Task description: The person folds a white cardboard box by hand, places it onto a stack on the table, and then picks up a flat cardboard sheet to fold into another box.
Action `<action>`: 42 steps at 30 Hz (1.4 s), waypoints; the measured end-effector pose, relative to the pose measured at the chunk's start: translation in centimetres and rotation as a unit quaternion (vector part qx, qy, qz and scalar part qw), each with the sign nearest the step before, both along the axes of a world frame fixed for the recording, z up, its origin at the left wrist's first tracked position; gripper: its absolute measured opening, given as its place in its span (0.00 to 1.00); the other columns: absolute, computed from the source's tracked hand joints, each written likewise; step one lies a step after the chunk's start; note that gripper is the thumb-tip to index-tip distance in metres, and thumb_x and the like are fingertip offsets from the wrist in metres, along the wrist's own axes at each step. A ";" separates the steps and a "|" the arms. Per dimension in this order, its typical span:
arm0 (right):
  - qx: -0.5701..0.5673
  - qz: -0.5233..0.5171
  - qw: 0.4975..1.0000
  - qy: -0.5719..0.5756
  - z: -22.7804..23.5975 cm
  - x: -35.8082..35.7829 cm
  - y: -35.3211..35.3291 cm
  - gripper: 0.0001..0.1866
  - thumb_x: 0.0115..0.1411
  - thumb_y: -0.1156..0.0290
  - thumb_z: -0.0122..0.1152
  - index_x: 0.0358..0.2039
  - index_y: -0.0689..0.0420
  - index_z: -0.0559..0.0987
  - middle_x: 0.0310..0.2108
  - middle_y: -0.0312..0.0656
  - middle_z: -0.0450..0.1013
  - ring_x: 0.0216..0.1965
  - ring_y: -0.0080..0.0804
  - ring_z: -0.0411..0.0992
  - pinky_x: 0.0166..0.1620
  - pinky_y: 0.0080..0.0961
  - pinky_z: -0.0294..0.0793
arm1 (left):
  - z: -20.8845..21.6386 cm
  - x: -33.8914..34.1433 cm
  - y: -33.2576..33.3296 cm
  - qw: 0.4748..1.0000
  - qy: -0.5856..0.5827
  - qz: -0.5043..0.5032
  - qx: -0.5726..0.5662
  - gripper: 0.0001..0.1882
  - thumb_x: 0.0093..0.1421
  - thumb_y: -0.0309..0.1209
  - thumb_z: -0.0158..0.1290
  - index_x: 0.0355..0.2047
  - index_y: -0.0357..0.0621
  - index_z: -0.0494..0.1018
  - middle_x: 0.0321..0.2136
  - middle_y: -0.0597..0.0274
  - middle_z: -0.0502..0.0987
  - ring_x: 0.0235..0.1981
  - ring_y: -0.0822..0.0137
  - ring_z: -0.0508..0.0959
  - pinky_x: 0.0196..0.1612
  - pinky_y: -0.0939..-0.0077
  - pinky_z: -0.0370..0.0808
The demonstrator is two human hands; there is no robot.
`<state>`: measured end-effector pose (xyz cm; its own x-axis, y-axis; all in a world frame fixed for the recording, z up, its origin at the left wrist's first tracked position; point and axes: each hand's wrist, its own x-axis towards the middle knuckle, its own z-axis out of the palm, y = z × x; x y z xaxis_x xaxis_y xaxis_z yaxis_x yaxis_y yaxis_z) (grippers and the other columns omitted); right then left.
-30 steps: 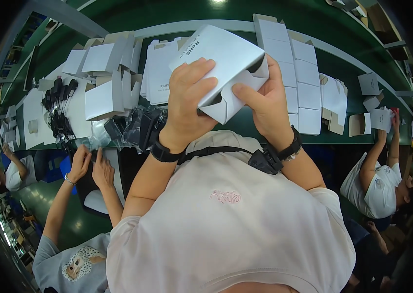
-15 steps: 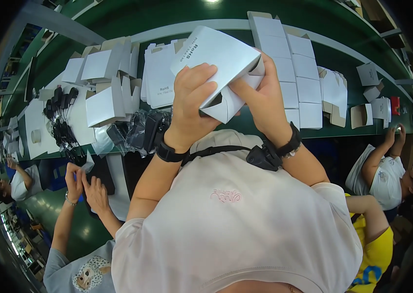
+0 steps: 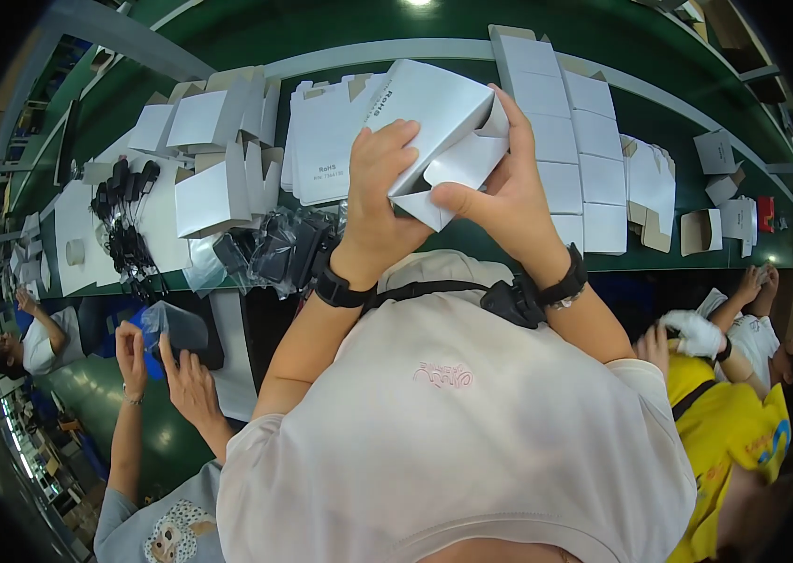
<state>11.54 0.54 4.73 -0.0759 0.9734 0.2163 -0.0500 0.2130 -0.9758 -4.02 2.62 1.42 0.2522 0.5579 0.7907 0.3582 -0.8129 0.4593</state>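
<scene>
Between both hands I hold a white cardboard box (image 3: 439,108), tilted, with its open end facing right and toward me. My left hand (image 3: 376,202) is closed around its left side, the fingers lying over the top face. At the open end, my right hand (image 3: 517,202) grips the box, with its thumb against a white end flap (image 3: 467,161). The flap is bent partly across the opening. My right fingers pass behind the box and are partly hidden. What lies inside the box cannot be made out.
Stacked white boxes (image 3: 547,141) stand right of my hands; flattened cartons (image 3: 317,150) and open boxes (image 3: 204,122) lie left. Bagged black devices (image 3: 298,244) and black cabled adapters (image 3: 120,220) sit on the green bench. A co-worker's hands (image 3: 185,380) are at lower left.
My right thumb has shifted along the flap, and more of the flap now shows. The co-worker at left now has a clear bag by the hands; a white-gloved hand has appeared at right.
</scene>
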 end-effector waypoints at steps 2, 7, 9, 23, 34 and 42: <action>-0.065 0.012 0.996 0.065 1.6 -0.5 -0.2 0.50 0.41 0.70 0.69 0.60 0.53 0.47 0.53 0.47 0.55 0.52 0.36 0.62 0.39 0.25 0.74 | 0.0 -0.2 0.0 1.000 -0.008 -0.001 0.006 0.41 0.37 0.35 0.68 0.49 0.48 0.56 0.49 0.52 0.66 0.50 0.54 0.67 0.56 0.53 0.56; -0.146 0.011 0.983 0.111 2.0 -0.5 -0.2 0.47 0.41 0.73 0.67 0.59 0.53 0.49 0.50 0.46 0.58 0.50 0.36 0.63 0.39 0.26 0.75 | 0.2 -0.3 -0.4 1.000 0.005 -0.011 0.014 0.41 0.35 0.37 0.68 0.48 0.50 0.57 0.50 0.54 0.66 0.50 0.55 0.67 0.56 0.51 0.52; -0.082 -0.028 0.996 0.016 1.5 -0.4 -0.1 0.45 0.41 0.74 0.66 0.58 0.53 0.51 0.48 0.46 0.59 0.47 0.35 0.66 0.32 0.23 0.76 | 0.1 -0.2 -0.6 0.999 0.030 -0.009 0.031 0.42 0.35 0.38 0.69 0.48 0.50 0.57 0.50 0.55 0.65 0.51 0.55 0.67 0.57 0.51 0.52; -0.111 0.042 0.984 0.131 0.9 1.5 -0.6 0.44 0.48 0.65 0.66 0.60 0.54 0.49 0.44 0.49 0.68 0.42 0.35 0.71 0.39 0.25 0.76 | 0.6 -0.6 -0.8 0.998 -0.055 0.010 -0.032 0.49 0.32 0.47 0.69 0.49 0.41 0.54 0.42 0.53 0.62 0.41 0.59 0.70 0.43 0.71 0.69; 0.064 0.073 0.989 -0.113 0.3 4.2 0.9 0.54 0.35 0.44 0.70 0.59 0.56 0.57 0.55 0.47 0.60 0.56 0.38 0.59 0.57 0.31 0.57 | 1.0 -1.9 -1.4 0.954 -0.153 -0.090 -0.242 0.51 0.36 0.43 0.68 0.55 0.36 0.52 0.44 0.51 0.68 0.44 0.61 0.71 0.47 0.71 0.69; 0.000 0.076 0.997 -0.012 -1.2 2.7 -0.3 0.55 0.35 0.41 0.69 0.58 0.56 0.54 0.52 0.46 0.60 0.53 0.37 0.61 0.55 0.31 0.59 | 0.8 -1.3 -2.5 0.963 -0.100 -0.072 -0.242 0.49 0.42 0.39 0.65 0.57 0.39 0.45 0.47 0.52 0.60 0.48 0.62 0.66 0.48 0.74 0.67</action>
<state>14.21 0.22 3.57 -0.2276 0.9501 0.2135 -0.0574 0.2058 -0.9769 -5.31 0.10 2.23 0.2247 0.8432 0.4884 0.1228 -0.5217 0.8442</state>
